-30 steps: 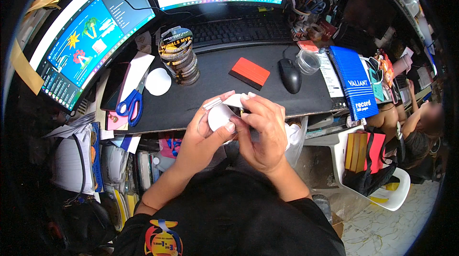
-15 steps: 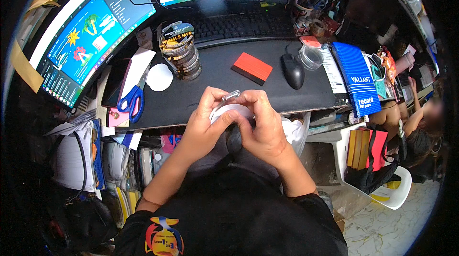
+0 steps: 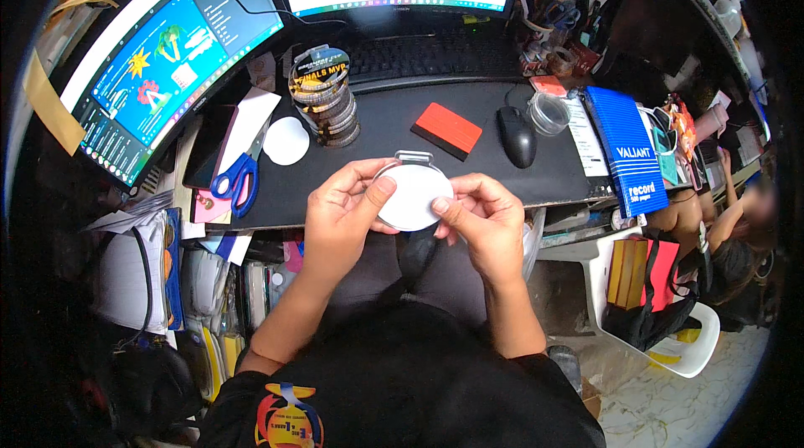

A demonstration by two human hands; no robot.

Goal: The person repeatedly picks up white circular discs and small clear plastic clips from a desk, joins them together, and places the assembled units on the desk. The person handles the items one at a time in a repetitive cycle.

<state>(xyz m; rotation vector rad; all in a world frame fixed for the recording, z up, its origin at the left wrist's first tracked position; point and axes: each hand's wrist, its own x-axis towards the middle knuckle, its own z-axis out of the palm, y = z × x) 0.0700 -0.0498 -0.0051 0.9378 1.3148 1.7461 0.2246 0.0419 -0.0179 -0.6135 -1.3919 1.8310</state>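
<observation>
A round medal (image 3: 412,195) with a blank white face and a slotted metal loop at its top is held just off the desk's front edge. My left hand (image 3: 347,207) grips its left side, thumb on the face and fingers behind. My right hand (image 3: 487,218) pinches the lower right rim between thumb and fingers. Beyond the left hand stands a stack of similar medals (image 3: 331,113), the top one with a printed black and yellow face. A white paper disc (image 3: 286,141) lies beside that stack. A red squeegee with a black edge (image 3: 446,130) rests on the black desk mat.
Blue-handled scissors (image 3: 236,182) and a dark phone (image 3: 209,146) lie at the left. A black mouse (image 3: 516,136), a clear round tub (image 3: 549,113) and a blue record book (image 3: 624,151) are at the right. The keyboard (image 3: 419,54) sits below the monitors. A white chair (image 3: 703,339) holds bags.
The medal has been turned so its white face now shows fully upward. My hands have spread apart to its two sides, the right hand shifting rightward and lower.
</observation>
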